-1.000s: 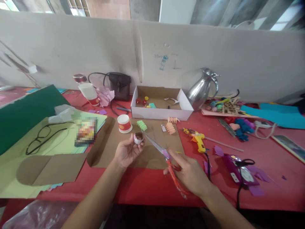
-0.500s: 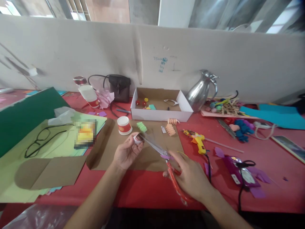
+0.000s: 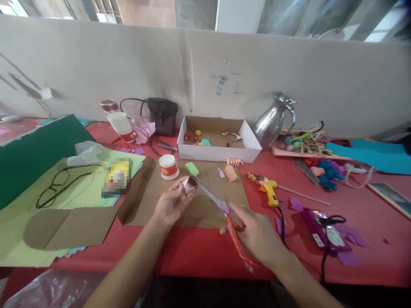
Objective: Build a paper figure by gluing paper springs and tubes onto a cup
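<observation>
Two grips (image 3: 173, 204) (image 3: 258, 234) — scissors (image 3: 224, 206), white-brown piece (image 3: 189, 185), blurred writing (image 3: 221, 84)

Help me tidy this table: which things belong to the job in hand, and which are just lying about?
In the job:
- Red-handled scissors, in the right hand
- Small white-and-brown piece, in the left hand
- Brown sheet under the work, probably
- Yellow glue gun, close by, perhaps

Just lying about, it seems:
- Eyeglasses
- Dark handbag
- Silver metal jug

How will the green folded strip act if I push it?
The green folded strip would probably squash springily, given its zigzag pleats. It looks like thin paper, so it's likely light and may slide across the cardboard. Its ridged sides suggest little rolling.
</observation>
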The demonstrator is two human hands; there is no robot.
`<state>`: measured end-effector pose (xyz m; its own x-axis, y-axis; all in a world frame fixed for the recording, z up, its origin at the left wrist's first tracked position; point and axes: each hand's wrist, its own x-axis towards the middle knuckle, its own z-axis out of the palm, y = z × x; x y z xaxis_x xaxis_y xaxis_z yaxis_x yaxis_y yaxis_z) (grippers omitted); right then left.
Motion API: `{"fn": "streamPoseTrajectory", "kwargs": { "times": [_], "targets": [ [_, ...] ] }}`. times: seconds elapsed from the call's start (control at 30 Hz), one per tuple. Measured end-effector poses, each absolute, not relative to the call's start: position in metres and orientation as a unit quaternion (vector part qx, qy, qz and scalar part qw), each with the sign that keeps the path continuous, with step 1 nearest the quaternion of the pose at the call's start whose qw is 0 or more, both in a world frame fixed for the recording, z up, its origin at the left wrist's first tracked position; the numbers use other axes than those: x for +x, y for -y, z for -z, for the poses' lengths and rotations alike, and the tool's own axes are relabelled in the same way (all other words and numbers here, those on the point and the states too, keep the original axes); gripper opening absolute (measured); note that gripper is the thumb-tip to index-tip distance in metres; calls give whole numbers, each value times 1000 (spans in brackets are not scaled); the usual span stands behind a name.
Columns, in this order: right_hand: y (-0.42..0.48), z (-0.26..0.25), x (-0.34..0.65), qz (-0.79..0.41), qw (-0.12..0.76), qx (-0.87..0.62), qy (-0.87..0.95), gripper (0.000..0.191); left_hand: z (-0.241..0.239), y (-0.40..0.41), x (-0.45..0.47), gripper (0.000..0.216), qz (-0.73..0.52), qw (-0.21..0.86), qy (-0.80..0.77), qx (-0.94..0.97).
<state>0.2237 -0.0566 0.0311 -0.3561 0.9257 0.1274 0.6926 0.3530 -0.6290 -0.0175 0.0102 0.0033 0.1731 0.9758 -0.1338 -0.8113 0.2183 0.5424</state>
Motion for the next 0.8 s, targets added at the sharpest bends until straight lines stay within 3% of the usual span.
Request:
{"fn": "streamPoseTrajectory", "kwargs": {
  "times": [0.47,0.8],
  "targets": [
    [61,-26,224,-260,234,-507,788,49,-4,-10,-18,12,-601,748,-216,181],
    [55,-29,223,-163,226,-540,794,44,-3,-7,-15,20,-569,762,-232,204]
  ]
}}
